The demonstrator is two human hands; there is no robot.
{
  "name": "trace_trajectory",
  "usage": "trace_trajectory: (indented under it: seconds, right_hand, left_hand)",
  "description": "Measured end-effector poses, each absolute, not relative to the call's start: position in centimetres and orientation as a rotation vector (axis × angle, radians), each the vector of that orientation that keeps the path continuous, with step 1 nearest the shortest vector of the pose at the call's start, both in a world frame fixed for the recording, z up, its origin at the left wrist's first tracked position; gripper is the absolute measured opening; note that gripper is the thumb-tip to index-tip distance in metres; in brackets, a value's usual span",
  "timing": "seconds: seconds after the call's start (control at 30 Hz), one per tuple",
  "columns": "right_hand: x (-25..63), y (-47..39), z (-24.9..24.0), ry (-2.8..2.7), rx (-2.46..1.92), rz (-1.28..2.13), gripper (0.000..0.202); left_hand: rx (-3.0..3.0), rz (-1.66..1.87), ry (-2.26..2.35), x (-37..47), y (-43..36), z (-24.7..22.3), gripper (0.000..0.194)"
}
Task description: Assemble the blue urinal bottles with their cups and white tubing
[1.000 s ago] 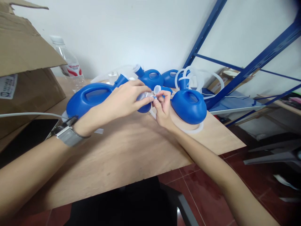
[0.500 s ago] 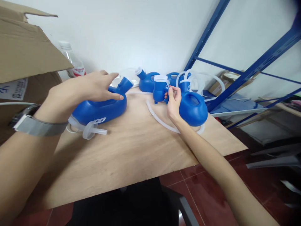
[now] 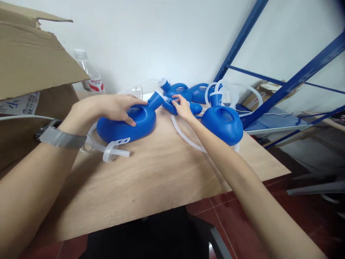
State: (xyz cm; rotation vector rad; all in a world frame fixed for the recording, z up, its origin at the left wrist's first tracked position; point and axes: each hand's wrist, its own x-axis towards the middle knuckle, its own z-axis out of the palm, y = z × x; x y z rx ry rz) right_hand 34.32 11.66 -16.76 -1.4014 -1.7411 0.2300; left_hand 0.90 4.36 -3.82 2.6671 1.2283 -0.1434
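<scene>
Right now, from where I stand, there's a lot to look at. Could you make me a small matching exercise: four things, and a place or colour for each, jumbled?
1. Left hand
2. Right hand
3. Plastic bottle
4. Chair

A. Black, below the near edge of the table
B. White cap, red-and-white label
C. Over the leftmost blue jug
D. In the picture, between the leftmost and rightmost blue jugs

Pairs: 1-C, 2-D, 3-B, 4-A

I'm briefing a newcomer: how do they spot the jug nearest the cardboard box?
On the wooden table, just right of the cardboard box, sits a blue jug. Unlike the other blue jugs, it has the left hand over it.
</scene>
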Motion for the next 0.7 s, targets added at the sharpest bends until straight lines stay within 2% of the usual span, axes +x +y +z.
trace_trajectory:
  seconds: [0.2, 0.4, 0.57, 0.63, 0.7]
  right_hand:
    - [33.6, 8.6, -16.6, -2.003, -1.487, 0.045, 0.033]
    - [34.0, 1.0, -15.5, -2.126, -1.482, -0.082, 0.034]
    - [33.6, -2.0, -16.5, -2.168, -1.491, 0.294, 0.045]
    - [33.4, -2.1, -17.0, -2.182, -1.447, 0.299, 0.054]
    - [33.1, -2.2, -17.0, -2.159, -1.390, 0.162, 0.047]
  left_hand:
    - [2.767, -0.124, 1.044, 1.7, 4.8, -4.8, 0.104]
    - [2.812, -0.042, 1.034, 2.7, 4.3, -5.2, 0.105]
    - [2.757, 0.021, 0.979, 2.3, 4.5, -4.9, 0.101]
    - [2.756, 0.008, 0.990, 1.4, 4.9, -4.5, 0.102]
    - [2.774, 0.023, 1.052, 0.3, 5.3, -4.1, 0.107]
